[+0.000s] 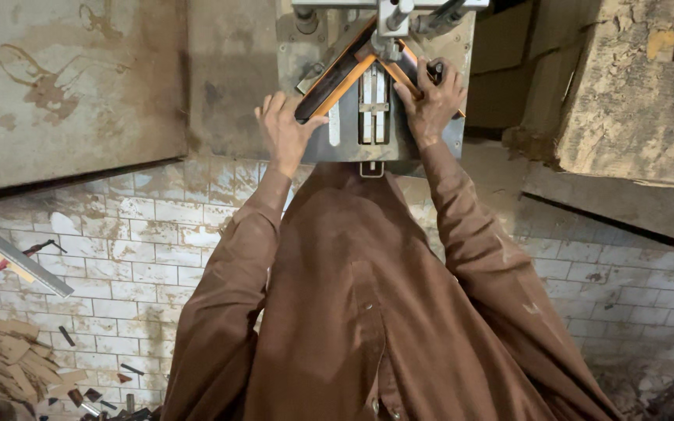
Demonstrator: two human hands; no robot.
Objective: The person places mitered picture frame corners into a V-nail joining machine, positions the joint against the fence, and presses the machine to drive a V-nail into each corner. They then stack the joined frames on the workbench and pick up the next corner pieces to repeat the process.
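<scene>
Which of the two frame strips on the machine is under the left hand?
The strip that slants up to the right, dark with an orange edge, lies under the left hand. The other strip lies under the right hand.

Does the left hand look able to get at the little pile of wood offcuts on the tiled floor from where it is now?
Probably not. The left hand rests on a frame strip up on the metal machine table, while the wood offcuts lie far off on the floor; the person would need to bend and step over.
</scene>
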